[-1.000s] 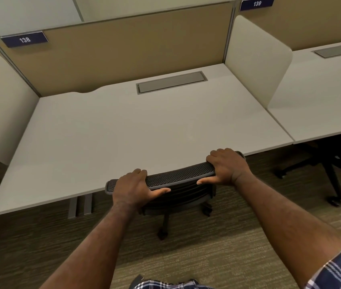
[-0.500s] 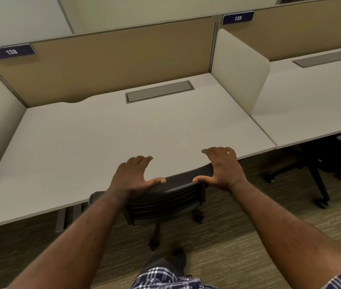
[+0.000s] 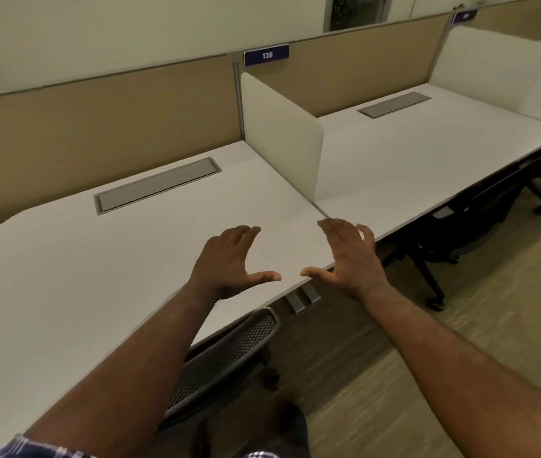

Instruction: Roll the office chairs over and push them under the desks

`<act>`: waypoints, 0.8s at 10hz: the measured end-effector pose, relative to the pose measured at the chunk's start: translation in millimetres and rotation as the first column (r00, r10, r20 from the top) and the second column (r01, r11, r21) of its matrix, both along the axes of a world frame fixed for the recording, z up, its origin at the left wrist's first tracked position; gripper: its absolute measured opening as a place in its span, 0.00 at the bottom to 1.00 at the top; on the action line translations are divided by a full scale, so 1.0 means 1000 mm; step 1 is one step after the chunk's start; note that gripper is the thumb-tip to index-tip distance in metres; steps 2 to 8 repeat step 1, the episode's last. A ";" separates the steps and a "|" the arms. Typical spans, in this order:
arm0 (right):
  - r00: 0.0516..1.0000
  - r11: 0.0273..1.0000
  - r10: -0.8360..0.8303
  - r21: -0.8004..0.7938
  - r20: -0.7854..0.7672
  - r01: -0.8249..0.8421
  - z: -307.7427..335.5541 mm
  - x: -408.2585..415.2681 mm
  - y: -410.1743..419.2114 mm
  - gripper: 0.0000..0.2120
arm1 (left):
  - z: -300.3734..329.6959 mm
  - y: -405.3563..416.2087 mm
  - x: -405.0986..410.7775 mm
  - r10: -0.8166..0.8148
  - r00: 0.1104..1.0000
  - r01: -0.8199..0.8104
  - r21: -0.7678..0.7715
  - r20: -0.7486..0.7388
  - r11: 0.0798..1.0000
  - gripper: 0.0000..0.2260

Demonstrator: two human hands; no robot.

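A dark blue plate (image 3: 266, 55) on top of the tan partition (image 3: 97, 127) reads "139" in white digits. A second blue plate (image 3: 464, 15) sits on the partition farther toward two o'clock; its writing is too blurred to read.

The near office chair (image 3: 229, 352) stands at about six o'clock, tucked under the front edge of the near white desk (image 3: 97, 276). Only its black mesh backrest, part of its frame and a caster show; the seat is hidden under the desktop. The top edge of the backrest is its long axis, running from seven o'clock toward one o'clock, parallel to the desk's front edge, and the mesh back faces the person.

A second black chair (image 3: 467, 226) sits under the neighbouring desk (image 3: 427, 153) at about three o'clock, its base legs and casters sticking out onto the carpet (image 3: 460, 342).

The left hand (image 3: 229, 266) hovers over the near desk's front right corner with fingers spread and relaxed and thumb stretched to the right, holding nothing. The right hand (image 3: 348, 256) is beside it at the desk corner, palm facing left, fingers wide apart, thumb pointing left toward the other thumb, also holding nothing. Neither hand touches a chair.

A white divider panel (image 3: 282, 137) stands upright between the two desks. Each desk has a grey cable flap (image 3: 160, 185) set near its back edge.
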State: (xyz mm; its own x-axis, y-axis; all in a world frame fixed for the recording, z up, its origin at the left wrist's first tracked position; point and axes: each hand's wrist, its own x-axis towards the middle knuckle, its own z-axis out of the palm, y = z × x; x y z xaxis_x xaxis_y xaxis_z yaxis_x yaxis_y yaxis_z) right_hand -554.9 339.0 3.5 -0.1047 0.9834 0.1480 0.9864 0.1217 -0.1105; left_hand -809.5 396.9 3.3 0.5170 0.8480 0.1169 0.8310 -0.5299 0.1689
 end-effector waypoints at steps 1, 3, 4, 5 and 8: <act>0.999 0.998 -0.033 -0.051 0.030 0.034 -0.004 0.036 0.037 0.57 | -0.001 0.047 0.041 -0.013 1.000 0.013 -0.025 0.015 1.000 0.51; 0.999 0.998 -0.033 -0.051 0.030 0.034 -0.004 0.036 0.037 0.57 | -0.001 0.047 0.041 -0.013 1.000 0.013 -0.025 0.015 1.000 0.51; 0.999 0.998 -0.033 -0.051 0.030 0.034 -0.004 0.036 0.037 0.57 | -0.001 0.047 0.041 -0.013 1.000 0.013 -0.025 0.015 1.000 0.51; 0.999 0.998 -0.033 -0.051 0.030 0.034 -0.004 0.036 0.037 0.57 | -0.001 0.047 0.041 -0.013 1.000 0.013 -0.025 0.015 1.000 0.51; 0.999 0.998 -0.033 -0.051 0.030 0.034 -0.004 0.036 0.037 0.57 | -0.001 0.047 0.041 -0.013 1.000 0.013 -0.025 0.015 1.000 0.51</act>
